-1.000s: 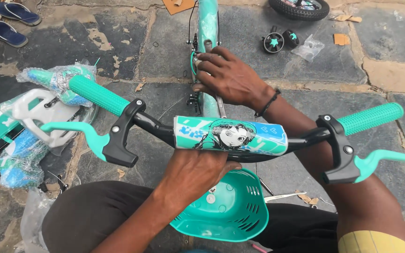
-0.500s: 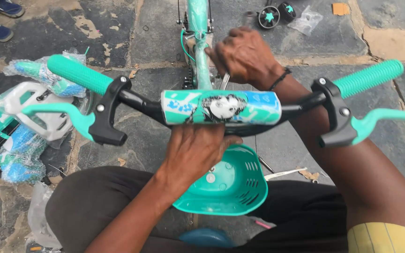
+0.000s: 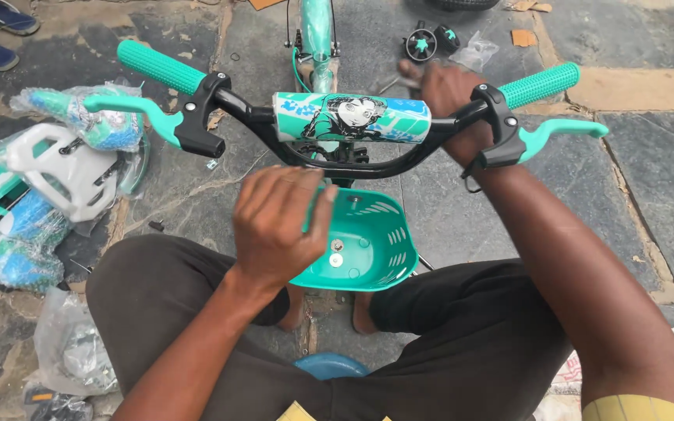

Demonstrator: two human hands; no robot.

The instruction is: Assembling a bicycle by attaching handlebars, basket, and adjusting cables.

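Handlebars of a small green bike stretch across the middle, black in the centre with a printed pad on the crossbar. Just under them hangs a green basket. The left hand is curled, fingers bent down, touching the near rim of the basket beside the bar. The right hand reaches past the bar on the far side; its fingers are bent, but I cannot tell what they pinch. Stone floor lies open to the right. Wrapped bike parts crowd the left.
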